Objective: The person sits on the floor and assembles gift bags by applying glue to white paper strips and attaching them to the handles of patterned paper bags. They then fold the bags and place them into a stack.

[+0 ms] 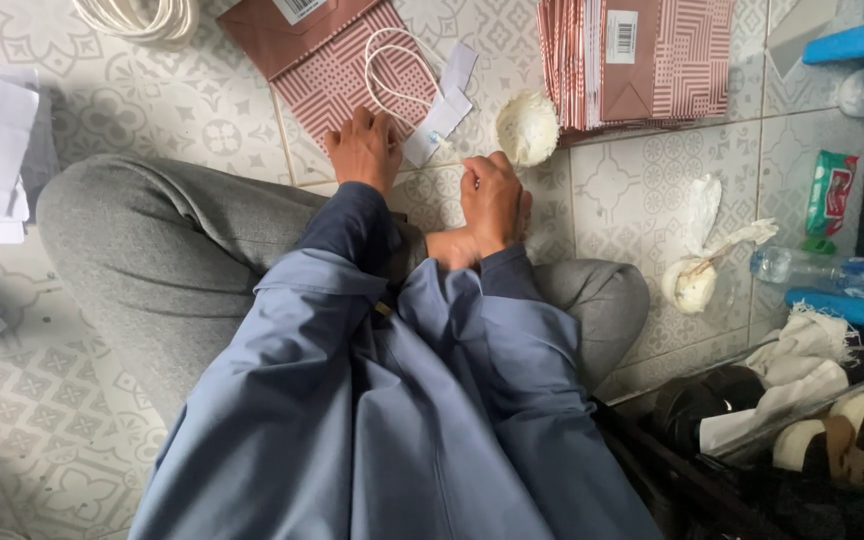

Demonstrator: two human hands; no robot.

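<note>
While the left hand point(364, 150) presses the paper bag point(337, 75), its fingers point(360, 122) touch the cord handle point(392, 65).

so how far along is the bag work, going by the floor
Looks done: a stack of bags stands together at top right. In hand: the left hand presses on a flat bag with a white cord handle and paper strips; the right hand is beside it. Left: cords at top left lie unused.

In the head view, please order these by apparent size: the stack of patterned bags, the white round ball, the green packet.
1. Stack of patterned bags
2. White round ball
3. Green packet; close to the ball, so unsure.
</note>
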